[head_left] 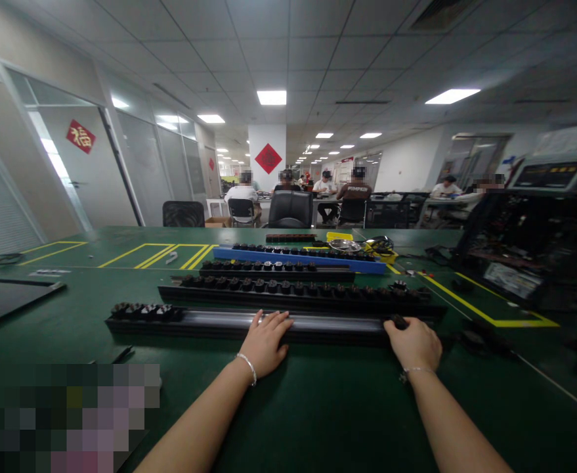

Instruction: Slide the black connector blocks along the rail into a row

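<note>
Head view puts the long black rail with a glossy grey channel (337,323) nearest me on the green worktop (327,407), lying crosswise under both hands. My left hand (268,341) is spread, fingers fanned over the channel near its middle. My right hand (415,345) is curled at the rail's right part, thumb and fingers pinching a small black block (397,321). At the left end sits a cluster of dark, knobbly small parts (145,311).

I judge the main risk to be the block skewing and jamming if the right hand pushes it off-line with the channel. Lopsided pressure, with the left hand resting so lightly, could also swing the rail. Pushed away from me, it could bump the long black tray lined with round dark parts (298,301) just behind, unsettling its row. Beyond that lie a shorter black tray (335,273) and a long blue plastic tray (367,265).

The right hand hides the rail's far right end and most of the block, so I can't tell how it is seated. The dark parts blur into their black trays. Pixelation covers the lower left, and both forearms are cut off below.
</note>
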Demonstrator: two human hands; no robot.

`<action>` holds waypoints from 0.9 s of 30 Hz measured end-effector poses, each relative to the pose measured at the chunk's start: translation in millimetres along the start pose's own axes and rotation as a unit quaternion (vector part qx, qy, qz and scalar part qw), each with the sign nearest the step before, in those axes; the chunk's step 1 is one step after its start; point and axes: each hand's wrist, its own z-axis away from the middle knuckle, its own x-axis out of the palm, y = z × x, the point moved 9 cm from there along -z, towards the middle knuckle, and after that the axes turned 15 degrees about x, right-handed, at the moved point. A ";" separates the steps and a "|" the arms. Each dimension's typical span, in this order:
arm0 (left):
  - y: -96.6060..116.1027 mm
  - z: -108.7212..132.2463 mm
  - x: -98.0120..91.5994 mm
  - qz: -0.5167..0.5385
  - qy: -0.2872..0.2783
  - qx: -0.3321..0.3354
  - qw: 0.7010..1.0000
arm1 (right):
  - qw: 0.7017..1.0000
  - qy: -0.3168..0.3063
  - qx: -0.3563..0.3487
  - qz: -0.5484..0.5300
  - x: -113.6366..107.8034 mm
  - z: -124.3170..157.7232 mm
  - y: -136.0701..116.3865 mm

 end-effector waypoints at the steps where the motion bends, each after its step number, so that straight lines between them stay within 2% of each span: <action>1: -0.1 0.0 0.0 0.000 0.001 -0.001 1.000 | 1.000 0.001 0.000 0.000 -0.1 -0.2 0.3; 27: -1.6 -0.2 1.3 0.005 0.002 0.000 1.000 | 1.000 0.011 0.026 0.008 -0.1 -10.4 12.0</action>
